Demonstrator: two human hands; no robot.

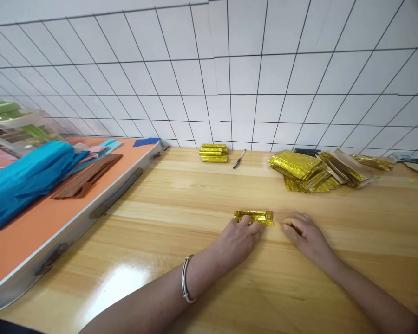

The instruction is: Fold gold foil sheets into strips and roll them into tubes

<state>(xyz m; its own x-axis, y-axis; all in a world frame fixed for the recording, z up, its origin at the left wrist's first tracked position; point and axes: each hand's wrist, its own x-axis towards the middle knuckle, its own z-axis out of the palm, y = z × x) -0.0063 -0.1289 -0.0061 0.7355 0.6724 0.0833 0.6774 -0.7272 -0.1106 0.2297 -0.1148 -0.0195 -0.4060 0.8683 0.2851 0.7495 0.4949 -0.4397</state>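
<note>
A small piece of gold foil paper [253, 215], folded into a long narrow shape with raised edges, lies on the wooden table in front of me. My left hand [239, 236] grips its near edge, the curled fingers covering part of it. To the right of the paper, apart from it, is my right hand [304, 234]. Its fingers are curled in toward the thumb and slightly blurred; whatever they may hold is hidden. Farther back sits a small stack of folded gold foil pieces [213, 153].
A pen [239, 159] lies near the tiled wall. Piles of flat gold foil sheets [296, 166] are at the back right. On the left, an orange surface with a raised edge [101, 204] bears blue cloth-like material [31, 174], a brown strip [88, 178] and a clear container [21, 127].
</note>
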